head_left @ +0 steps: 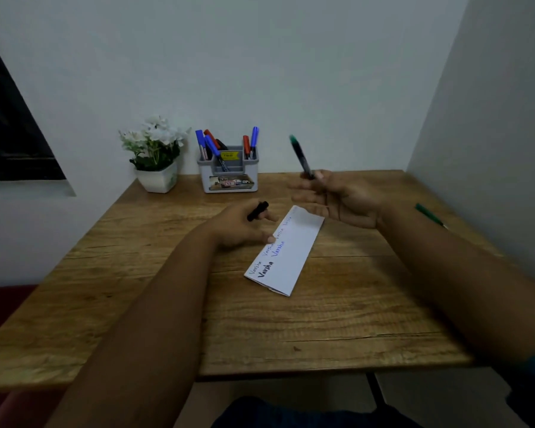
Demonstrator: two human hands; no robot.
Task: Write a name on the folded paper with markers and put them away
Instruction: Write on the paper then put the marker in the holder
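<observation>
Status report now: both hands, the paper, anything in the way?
Left hand holds black cap, fingertip on folded paper. Right hand holds green marker, raised. Nothing blocking paper.

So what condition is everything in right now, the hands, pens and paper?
Left hand: holds a black cap, fingertips on the paper.
Right hand: grips a green-tipped marker, raised, tilted.
Folded paper: flat on the table, written on.
Organizer: upright, holding blue and red markers.
Green pen: lying on the table.
Flower pot: upright.
</observation>
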